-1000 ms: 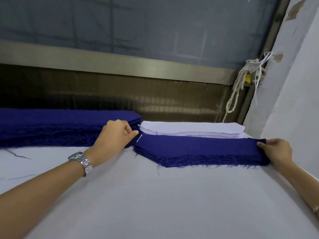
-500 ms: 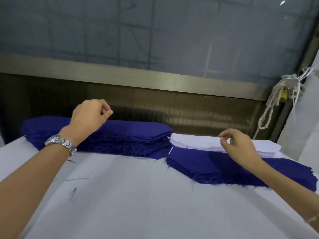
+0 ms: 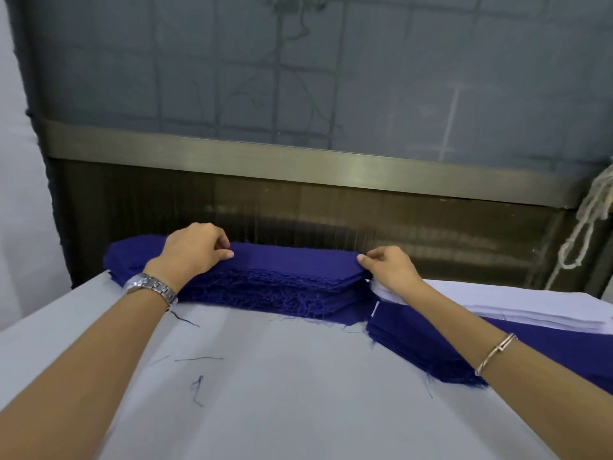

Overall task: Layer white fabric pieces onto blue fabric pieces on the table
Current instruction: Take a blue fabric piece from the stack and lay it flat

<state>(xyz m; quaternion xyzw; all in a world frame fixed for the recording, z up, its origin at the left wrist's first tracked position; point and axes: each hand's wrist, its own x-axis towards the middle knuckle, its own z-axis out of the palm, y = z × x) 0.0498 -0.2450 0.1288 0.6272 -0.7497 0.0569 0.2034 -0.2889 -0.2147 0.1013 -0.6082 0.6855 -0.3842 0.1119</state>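
Up close, the pale, smooth worktop (image 3: pixel 298 410) carries a few loose dark threads (image 3: pixel 197 390). On the right lies the low blue stack (image 3: pixel 431 343), flat and frayed along its edge, with the white stack (image 3: pixel 530 307) of thin crisp sheets touching it just behind. Further back sits the tall blue stack (image 3: pixel 292 280), long, fuzzy-edged, tapering to a point on the right. The left hand (image 3: pixel 195 250), steel watch (image 3: pixel 151 287) on the wrist, curls its fingers (image 3: pixel 223 253) and pinches the top layer. The right hand (image 3: pixel 389 268), wearing a slim bangle (image 3: pixel 496 353), pinches the pointed tip. Beyond run a brushed metal rail (image 3: pixel 298 164) and a knotted rope (image 3: pixel 587 227).
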